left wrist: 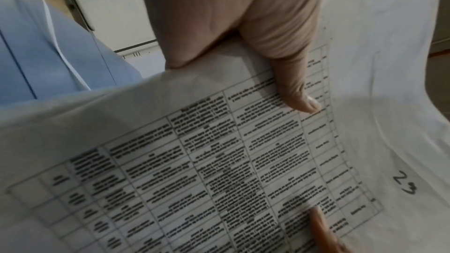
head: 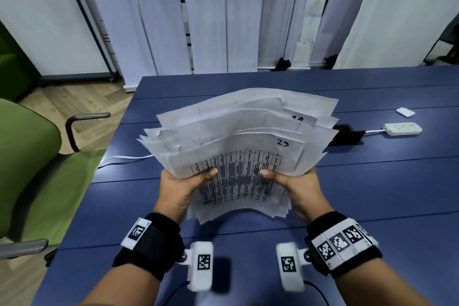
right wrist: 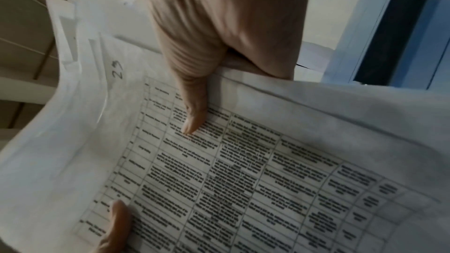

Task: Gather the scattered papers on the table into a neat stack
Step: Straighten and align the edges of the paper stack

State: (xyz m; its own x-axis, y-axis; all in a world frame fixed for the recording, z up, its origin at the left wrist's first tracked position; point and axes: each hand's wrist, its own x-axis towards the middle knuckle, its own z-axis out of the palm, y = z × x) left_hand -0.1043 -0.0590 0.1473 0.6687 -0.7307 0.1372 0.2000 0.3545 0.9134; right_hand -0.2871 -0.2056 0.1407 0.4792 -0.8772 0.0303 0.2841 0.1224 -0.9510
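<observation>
A thick, uneven bundle of white papers (head: 236, 146) is held up above the blue table (head: 372, 181), its sheets fanned and offset at the far edges. The top sheet (left wrist: 219, 161) carries a printed table and a handwritten "23". My left hand (head: 188, 181) grips the bundle's left side, thumb on the top sheet. My right hand (head: 290, 181) grips the right side the same way. In the left wrist view the left thumb (left wrist: 292, 88) presses on the print; in the right wrist view the right thumb (right wrist: 194, 114) does likewise. The fingers underneath are hidden by the papers (right wrist: 268, 170).
A white power strip (head: 402, 129) with its cable lies at the right of the table, beside a black recessed box (head: 347, 134) and a small white item (head: 405, 112). A white cable (head: 124, 158) runs at the left edge. A green chair (head: 29, 156) stands left.
</observation>
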